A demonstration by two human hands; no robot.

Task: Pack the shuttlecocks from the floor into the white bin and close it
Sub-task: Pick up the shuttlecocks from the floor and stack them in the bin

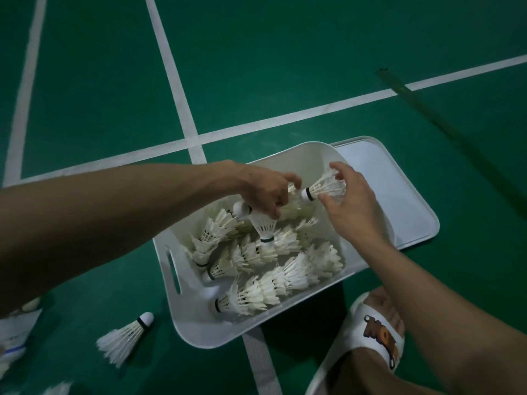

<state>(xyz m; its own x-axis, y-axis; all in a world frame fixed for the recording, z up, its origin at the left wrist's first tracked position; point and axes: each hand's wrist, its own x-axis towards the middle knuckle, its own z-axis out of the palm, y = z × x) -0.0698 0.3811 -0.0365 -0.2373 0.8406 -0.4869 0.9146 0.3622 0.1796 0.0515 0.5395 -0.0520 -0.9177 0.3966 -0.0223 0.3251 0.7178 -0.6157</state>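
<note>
Left arm comes in from 9 o'clock, forearm bare, wrist over the bin's far half. Left hand (265,192) is knuckles up, fingers curled tight round a cork-down shuttlecock (263,226) that hangs below the fist. A second cork (241,209) pokes out of the fist toward 9 o'clock; I cannot tell how it is gripped.

Right arm comes in from 5 o'clock. Right hand (348,206) is over the bin's 2 o'clock corner, forefinger arched above and thumb below, pinching the feather skirt of a sideways shuttlecock (322,186). Its cork points toward 9 o'clock, just beside the left fingertips.

Counts:
- White bin (199,323): one, open, on the green court floor (256,67), with a handle slot in its 8 o'clock wall.
- Lid (399,201): one, flat on the floor at the bin's 2 o'clock, its near edge hidden by the bin's corner.
- Packed shuttlecocks (271,286): nested in rows along the bin bottom, about four rows. The single count cannot be told.
- Loose shuttlecock (125,334): one whole, on its side at the bin's 8 o'clock, apart from it.
- Blurred white feather shapes (14,334) at the frame's lower left edge, number unclear.
- White slipper (368,332) with an orange print: one, on a foot at 5 o'clock, near the bin.
</note>
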